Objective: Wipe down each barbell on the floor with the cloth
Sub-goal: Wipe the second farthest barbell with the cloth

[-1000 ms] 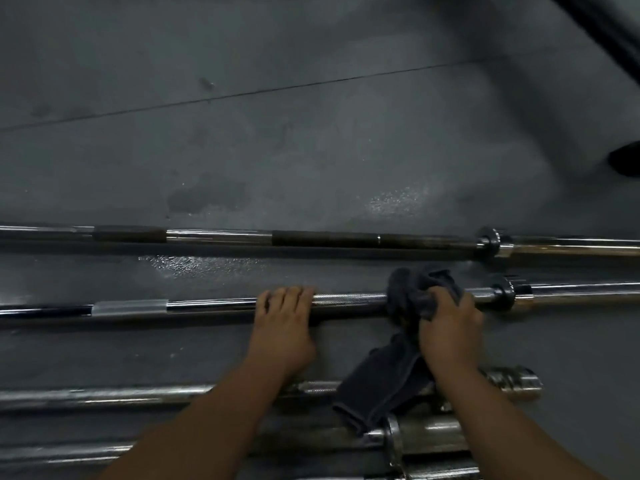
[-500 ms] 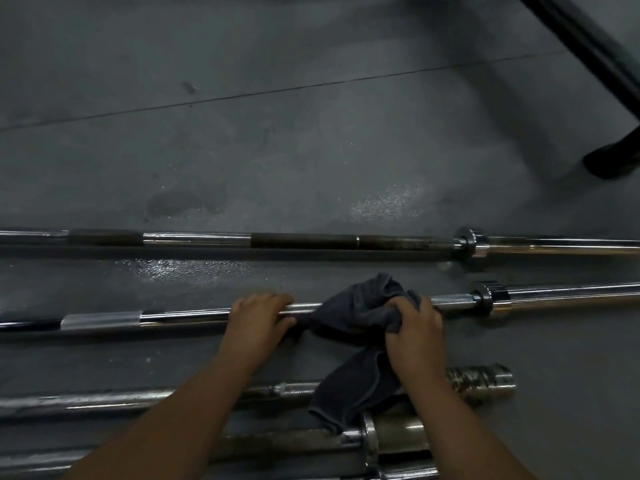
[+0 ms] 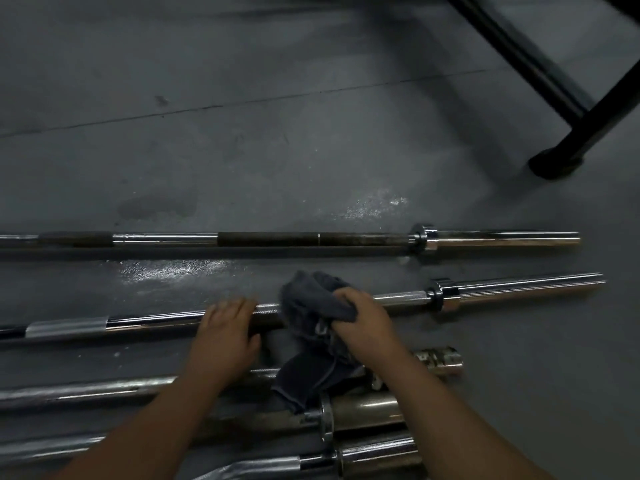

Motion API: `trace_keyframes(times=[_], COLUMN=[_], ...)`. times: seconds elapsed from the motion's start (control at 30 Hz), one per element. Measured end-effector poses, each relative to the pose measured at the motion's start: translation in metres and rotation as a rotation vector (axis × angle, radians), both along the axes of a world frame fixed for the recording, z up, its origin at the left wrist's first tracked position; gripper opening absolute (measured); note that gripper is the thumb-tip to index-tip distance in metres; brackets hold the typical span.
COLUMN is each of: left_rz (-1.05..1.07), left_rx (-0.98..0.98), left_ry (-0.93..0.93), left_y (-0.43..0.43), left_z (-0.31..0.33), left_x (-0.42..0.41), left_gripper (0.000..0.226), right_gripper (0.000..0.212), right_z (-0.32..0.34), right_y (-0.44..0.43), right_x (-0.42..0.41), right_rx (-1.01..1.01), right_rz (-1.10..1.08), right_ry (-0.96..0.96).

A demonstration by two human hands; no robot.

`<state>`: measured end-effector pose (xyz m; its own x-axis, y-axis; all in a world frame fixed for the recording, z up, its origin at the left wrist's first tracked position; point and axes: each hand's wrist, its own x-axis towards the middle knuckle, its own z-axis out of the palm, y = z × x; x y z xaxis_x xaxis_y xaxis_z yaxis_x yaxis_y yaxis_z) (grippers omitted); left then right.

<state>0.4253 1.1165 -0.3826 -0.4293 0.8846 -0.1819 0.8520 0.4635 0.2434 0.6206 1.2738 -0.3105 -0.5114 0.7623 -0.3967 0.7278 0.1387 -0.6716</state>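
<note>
Grey gym floor (image 3: pixel 311 150) holds several bars. On the second-farthest barbell (image 3: pixel 405 299), the right hand (image 3: pixel 367 327) grips the bunched cloth (image 3: pixel 311 299), which has slid left from the collar toward the left hand (image 3: pixel 225 337), whose flat fingers steady the shaft; wiping is probably mid-stroke.

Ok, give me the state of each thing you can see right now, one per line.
far barbell: lying flat on the floor, untouched.
second barbell: on the floor, under both hands.
cloth: bunched over the second barbell, tail draped on the near barbells.
left hand: fingers laid across the second barbell's shaft.
right hand: gripping the cloth.
near barbells: lying side by side.
floor: glistening wet patches.
</note>
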Motion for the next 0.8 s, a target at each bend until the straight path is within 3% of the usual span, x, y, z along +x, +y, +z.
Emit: trace_keyframes(times=[0.1, 0.2, 0.47, 0.53, 0.63, 0.8], left_rz=[0.001, 0.023, 0.104, 0.276, 0.592, 0.932], left_rx=[-0.16, -0.295, 0.071, 0.196, 0.291, 0.4], left_ry=[-0.094, -0.208, -0.902, -1.065, -1.12, -1.384], left_y=[-0.001, -0.01, -0.027, -0.034, -0.048, -0.052], left_z=[0.019, 0.054, 0.159, 0.172, 0.206, 0.266], left_x=[0.006, 0.015, 0.17, 0.202, 0.243, 0.255], left_gripper=[0.069, 0.075, 0.041, 0.027, 0.013, 0.026], right_gripper=[0.029, 0.032, 0.035, 0.041, 0.037, 0.034], right_z=[0.038, 0.067, 0.142, 0.156, 0.182, 0.204], right_y=[-0.012, -0.025, -0.088, -0.1, -0.117, -0.141], right_x=[-0.014, -0.006, 0.075, 0.1, 0.152, 0.207], right_rx=[-0.028, 0.03, 0.09, 0.128, 0.138, 0.112], right_rz=[-0.029, 0.058, 0.086, 0.094, 0.06, -0.045], right_ry=[0.215, 0.289, 0.451, 0.451, 0.462, 0.514])
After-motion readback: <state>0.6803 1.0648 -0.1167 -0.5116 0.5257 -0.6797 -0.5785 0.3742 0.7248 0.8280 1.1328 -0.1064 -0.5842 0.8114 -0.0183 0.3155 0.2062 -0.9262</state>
